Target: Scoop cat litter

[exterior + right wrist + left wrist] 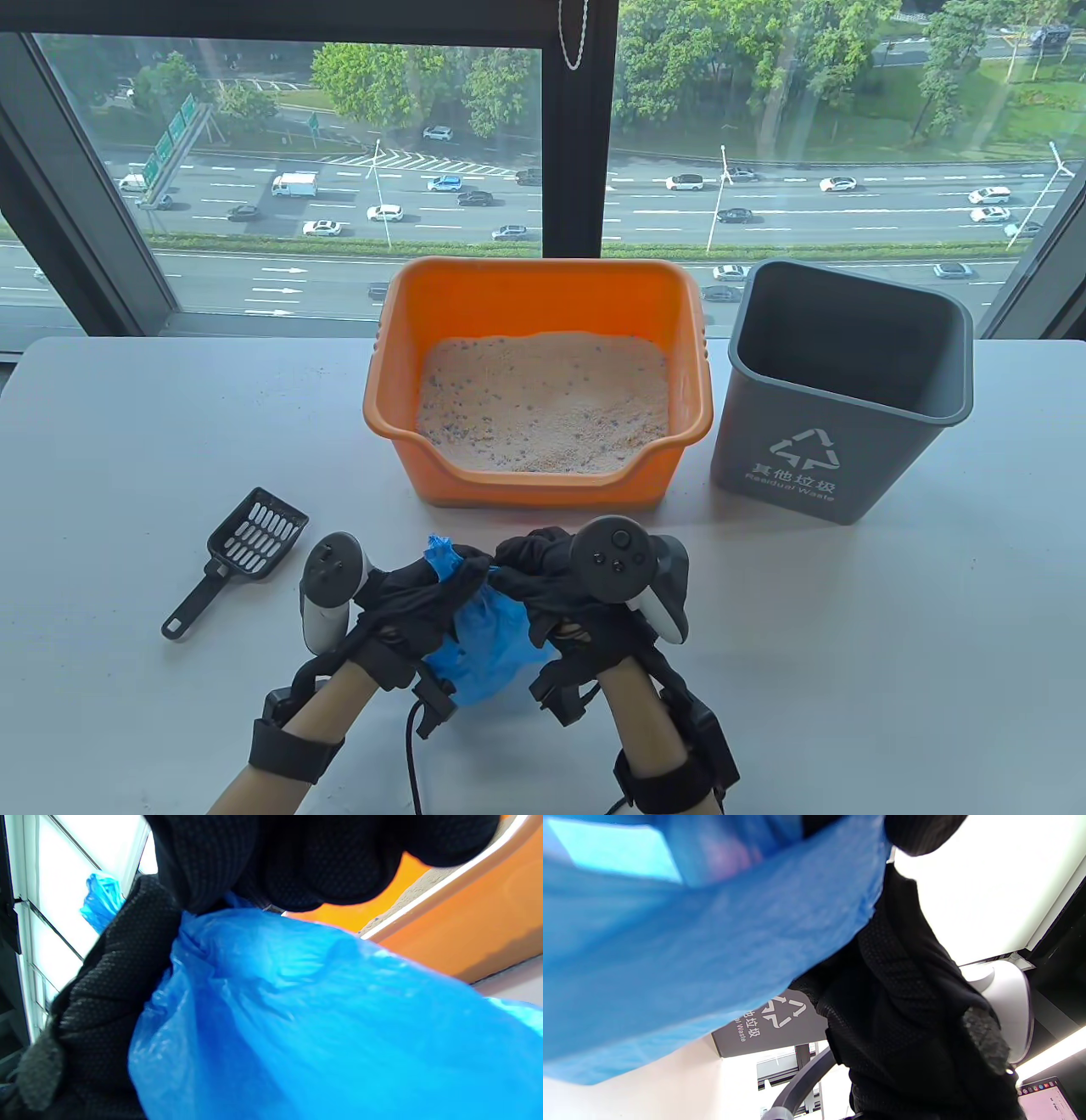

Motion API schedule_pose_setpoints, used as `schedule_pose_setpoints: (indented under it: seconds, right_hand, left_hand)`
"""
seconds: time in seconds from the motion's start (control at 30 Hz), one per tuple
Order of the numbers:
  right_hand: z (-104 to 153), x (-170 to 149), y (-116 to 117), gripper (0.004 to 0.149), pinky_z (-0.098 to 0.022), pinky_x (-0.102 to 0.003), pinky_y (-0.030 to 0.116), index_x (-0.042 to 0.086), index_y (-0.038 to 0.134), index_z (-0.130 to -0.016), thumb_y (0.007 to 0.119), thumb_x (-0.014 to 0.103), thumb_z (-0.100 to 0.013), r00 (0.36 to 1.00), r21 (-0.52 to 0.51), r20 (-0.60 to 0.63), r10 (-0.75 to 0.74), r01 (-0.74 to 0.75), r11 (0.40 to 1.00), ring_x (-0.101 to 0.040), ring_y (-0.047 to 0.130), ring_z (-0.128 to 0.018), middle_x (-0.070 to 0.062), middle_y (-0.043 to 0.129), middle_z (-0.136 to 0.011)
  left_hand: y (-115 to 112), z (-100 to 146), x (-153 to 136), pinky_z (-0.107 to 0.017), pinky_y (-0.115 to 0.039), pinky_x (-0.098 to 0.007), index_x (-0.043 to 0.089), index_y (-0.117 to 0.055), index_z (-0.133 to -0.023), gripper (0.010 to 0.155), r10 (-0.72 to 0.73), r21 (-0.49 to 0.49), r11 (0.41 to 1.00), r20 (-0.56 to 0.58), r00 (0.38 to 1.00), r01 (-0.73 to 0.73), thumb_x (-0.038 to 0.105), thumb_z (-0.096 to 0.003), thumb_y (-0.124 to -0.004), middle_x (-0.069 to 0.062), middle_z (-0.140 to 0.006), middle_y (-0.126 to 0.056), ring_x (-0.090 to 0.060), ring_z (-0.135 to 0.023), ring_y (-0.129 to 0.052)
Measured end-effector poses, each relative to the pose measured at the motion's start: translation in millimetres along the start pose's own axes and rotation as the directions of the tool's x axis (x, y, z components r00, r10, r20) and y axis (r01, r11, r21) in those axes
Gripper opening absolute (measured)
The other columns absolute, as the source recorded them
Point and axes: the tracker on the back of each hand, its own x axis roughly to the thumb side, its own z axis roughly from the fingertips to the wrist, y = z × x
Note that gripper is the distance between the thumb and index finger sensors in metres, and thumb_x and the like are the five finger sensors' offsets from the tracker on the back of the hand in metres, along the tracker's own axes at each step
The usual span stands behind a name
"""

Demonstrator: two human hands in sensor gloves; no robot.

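An orange litter box [670, 297] holds pale litter [543, 407] at the table's back middle. A black slotted scoop [242, 548] lies on the table to the left, untouched. Both gloved hands hold a blue plastic bag [488, 632] in front of the box. My left hand [416, 590] grips the bag's left side near its gathered top. My right hand [539, 569] grips the right side. The bag fills the left wrist view [691, 955] and the right wrist view [322, 1027], where the orange box [488, 938] shows behind it.
A grey waste bin [840, 390] with a recycling mark stands open to the right of the litter box; its label also shows in the left wrist view [772, 1022]. The white table [891, 637] runs to a window ledge at the back.
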Motion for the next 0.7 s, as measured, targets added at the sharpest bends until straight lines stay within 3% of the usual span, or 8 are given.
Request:
schedule_pose_setpoints:
  seconds: [0.3,0.47,0.53,0.6,0.7]
  right_hand:
    - [-2,-3,10,0.036,-0.045,-0.046,0.068,0.017,0.076,-0.076,0.075,0.030,-0.043,0.999,0.004,0.046,0.017,-0.017,1.000,-0.025,0.082,-0.053,-0.010,0.083,-0.073]
    - [-3,-12,7,0.034,-0.042,-0.047,0.069,0.018,0.079,-0.074,0.078,0.033,-0.043,0.998,-0.030,0.013,-0.064,0.064,0.997,-0.025,0.084,-0.051,-0.010,0.086,-0.071]
    - [-5,-17,9,0.047,-0.044,-0.048,0.068,0.013,0.080,-0.080,0.080,0.042,-0.043,0.992,0.077,-0.007,-0.127,0.127,0.989,-0.029,0.083,-0.055,-0.015,0.084,-0.076]
    - [-6,-18,13,0.049,-0.046,-0.049,0.065,0.012,0.077,-0.084,0.080,0.039,-0.043,0.985,0.143,-0.012,-0.172,0.172,0.975,-0.031,0.081,-0.058,-0.017,0.081,-0.080]
    - [-8,-16,16,0.045,-0.046,-0.049,0.066,0.011,0.080,-0.083,0.078,0.030,-0.042,0.986,0.125,0.015,-0.168,0.165,0.978,-0.030,0.081,-0.057,-0.017,0.082,-0.078]
  left_hand:
    - [-2,0,-7,-0.031,-0.079,-0.035,0.026,-0.075,-0.086,0.042,0.053,-0.052,0.997,-0.037,0.998,-0.055,0.052,-0.0558,-0.062,0.000,-0.063,-0.091,-0.005,-0.023,-0.090]
    - [2,1,-10,-0.031,-0.079,-0.035,0.030,-0.074,-0.087,0.041,0.103,-0.042,0.994,-0.043,0.994,-0.104,0.053,-0.0558,-0.062,0.000,-0.062,-0.091,-0.006,-0.023,-0.090]
    - [3,0,-11,-0.032,-0.078,-0.035,0.032,-0.074,-0.088,0.041,0.126,-0.061,0.990,-0.042,0.991,-0.129,0.053,-0.0558,-0.061,0.001,-0.063,-0.090,-0.006,-0.024,-0.090]
    - [1,-1,-11,-0.031,-0.078,-0.036,0.030,-0.077,-0.087,0.041,0.133,-0.075,0.988,-0.045,0.990,-0.136,0.053,-0.0558,-0.062,0.001,-0.062,-0.090,-0.006,-0.024,-0.090]
    - [1,0,-12,-0.031,-0.078,-0.036,0.025,-0.076,-0.085,0.042,0.121,-0.075,0.989,-0.053,0.991,-0.124,0.052,-0.0558,-0.062,0.001,-0.061,-0.091,-0.006,-0.023,-0.090]
